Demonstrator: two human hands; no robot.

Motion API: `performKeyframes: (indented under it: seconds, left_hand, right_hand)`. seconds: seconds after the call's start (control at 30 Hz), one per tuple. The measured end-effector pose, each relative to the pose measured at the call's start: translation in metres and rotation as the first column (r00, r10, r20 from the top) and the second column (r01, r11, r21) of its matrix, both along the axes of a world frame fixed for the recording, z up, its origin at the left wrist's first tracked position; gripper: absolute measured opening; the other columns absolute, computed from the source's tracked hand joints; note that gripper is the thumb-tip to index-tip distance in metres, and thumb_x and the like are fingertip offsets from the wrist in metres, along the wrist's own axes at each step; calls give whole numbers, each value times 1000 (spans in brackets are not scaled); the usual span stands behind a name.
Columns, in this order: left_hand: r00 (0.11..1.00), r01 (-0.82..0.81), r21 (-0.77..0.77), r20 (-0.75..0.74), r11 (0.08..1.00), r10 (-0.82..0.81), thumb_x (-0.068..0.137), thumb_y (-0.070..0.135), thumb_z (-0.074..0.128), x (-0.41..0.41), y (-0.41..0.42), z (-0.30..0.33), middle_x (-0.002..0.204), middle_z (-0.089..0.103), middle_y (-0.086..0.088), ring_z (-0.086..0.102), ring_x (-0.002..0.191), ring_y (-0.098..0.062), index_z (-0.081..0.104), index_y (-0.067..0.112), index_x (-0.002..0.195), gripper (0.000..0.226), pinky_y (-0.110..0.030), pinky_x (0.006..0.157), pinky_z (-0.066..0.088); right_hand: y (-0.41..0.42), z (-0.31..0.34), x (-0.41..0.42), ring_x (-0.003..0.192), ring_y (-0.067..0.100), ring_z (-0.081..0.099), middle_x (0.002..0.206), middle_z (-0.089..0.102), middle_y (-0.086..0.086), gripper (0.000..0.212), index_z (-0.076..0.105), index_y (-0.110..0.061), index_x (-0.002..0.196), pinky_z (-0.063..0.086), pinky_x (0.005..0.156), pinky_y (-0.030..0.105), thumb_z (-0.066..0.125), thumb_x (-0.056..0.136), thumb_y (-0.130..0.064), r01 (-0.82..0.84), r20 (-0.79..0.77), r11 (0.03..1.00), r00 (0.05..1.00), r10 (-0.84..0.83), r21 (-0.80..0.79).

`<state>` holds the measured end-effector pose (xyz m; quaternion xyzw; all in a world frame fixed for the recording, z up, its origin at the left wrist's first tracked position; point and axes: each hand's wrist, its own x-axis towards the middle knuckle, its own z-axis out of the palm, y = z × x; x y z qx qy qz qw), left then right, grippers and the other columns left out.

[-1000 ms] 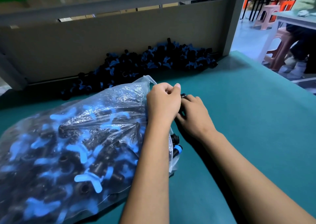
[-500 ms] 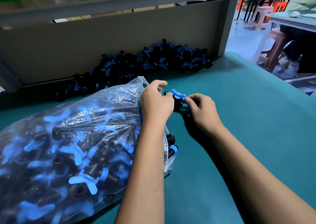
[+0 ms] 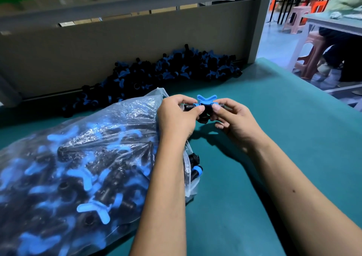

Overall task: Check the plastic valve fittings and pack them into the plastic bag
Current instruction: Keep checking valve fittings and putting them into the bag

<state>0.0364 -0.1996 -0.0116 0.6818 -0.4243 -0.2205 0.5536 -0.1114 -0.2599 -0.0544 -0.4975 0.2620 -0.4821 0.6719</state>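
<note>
Both hands are up over the green counter (image 3: 274, 158), just past the mouth of the plastic bag (image 3: 82, 158), sharing one valve fitting (image 3: 203, 109) between them. The left hand (image 3: 176, 116) pinches the black barrel at its left end, thumb on the near side; the right hand (image 3: 233, 118) pinches the opposite end the same way, fingers curled round it. The blue butterfly handle (image 3: 205, 99) stands up at twelve o'clock, clear of both grips.

It looks a light, stiff little moulding, hard plastic, smooth enough to slip if held loosely but not something that would break from a firm pinch. The two barrel ends seem the sensible places to hold it, since that leaves the handle free to be turned and looked over, which I take to be the check under way.

The bag lies on its side at about eight o'clock from the hands, clear film stretched over a heavy load of black-and-blue fittings, its opening toward the person's left forearm with a couple of fittings showing at the mouth. It looks nearly full. At eleven o'clock, against the grey back panel (image 3: 117, 46), a long loose heap of fittings (image 3: 156, 73) waits unpacked.
</note>
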Motion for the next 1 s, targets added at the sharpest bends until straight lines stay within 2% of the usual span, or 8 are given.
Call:
performKeyframes:
  seconds: [0.17, 0.33, 0.43, 0.57, 0.7, 0.77, 0.87, 1.0]
  left_hand:
    - [988, -3, -72, -154, 997, -8, 79, 12, 86, 0, 3, 3, 67, 75, 2, 67, 58, -11, 75, 19, 83, 13, -35, 77, 60]
    - [995, 98, -4, -38, 995, -98, 78, 14, 88, 1, 2, 0, 69, 74, -1, 65, 55, -11, 75, 20, 83, 16, -36, 74, 60]
    - [997, 82, 11, -12, 997, -82, 76, 19, 89, 1, 0, -1, 67, 73, 2, 66, 55, -10, 75, 23, 82, 16, -33, 69, 58]
    - [995, -11, -20, -101, 1000, 9, 76, 21, 89, 2, -2, -1, 75, 74, 4, 67, 67, -16, 73, 24, 78, 16, -43, 81, 62]
    - [993, -110, -39, -56, 993, 108, 76, 32, 89, -3, -1, 0, 70, 73, 10, 67, 65, -3, 71, 23, 78, 20, -22, 65, 54]
    - [985, -172, -57, -31, 983, 170, 75, 38, 89, -4, 0, 2, 64, 70, 13, 63, 58, 5, 70, 23, 76, 24, -12, 53, 43]
    - [991, -134, -29, 17, 991, 135, 74, 40, 89, -4, 0, 1, 66, 71, 11, 65, 60, 1, 71, 21, 75, 27, -21, 63, 51]
    - [1000, -8, 7, -6, 1000, 8, 73, 38, 89, -4, 1, 1, 70, 74, 7, 67, 65, -12, 73, 20, 75, 25, -34, 74, 58]
  right_hand:
    - [-5, 4, -13, 70, 10, 53, 88, 62, 3, 18, 66, -17, 93, 39, 55, 18, 77, 79, -21, 109, 109, 991, 987, -117, 76]
    - [3, 1, -4, 78, 7, 62, 86, 72, -7, 15, 73, -24, 87, 41, 65, 25, 82, 75, -29, 64, -140, 996, 988, -71, -54]
    - [3, 2, -4, 83, 10, 62, 89, 72, -5, 23, 74, -22, 91, 41, 70, 28, 83, 73, -33, 71, -143, 997, 987, -76, -37]
    - [-3, 1, -6, 78, 9, 62, 87, 70, -4, 14, 75, -19, 91, 46, 70, 27, 79, 84, -31, 215, -66, 974, 975, -211, 64]
    - [-6, -6, 0, 68, 12, 61, 86, 69, 3, 13, 70, -15, 98, 49, 62, 26, 74, 91, -25, 449, -180, 893, 877, -445, -20]
    - [-3, -9, 5, 65, 15, 61, 86, 65, 8, 24, 63, -11, 101, 50, 56, 27, 76, 89, -27, 435, -225, 890, 861, -455, -135]
    - [6, -11, 13, 67, 16, 62, 96, 68, 11, 33, 61, -17, 106, 55, 55, 29, 83, 82, -24, 208, -266, 943, 923, -277, -260]
    - [8, -13, 20, 70, 19, 59, 98, 70, 11, 31, 60, -13, 104, 58, 62, 37, 82, 82, -13, 241, -274, 923, 905, -326, -301]
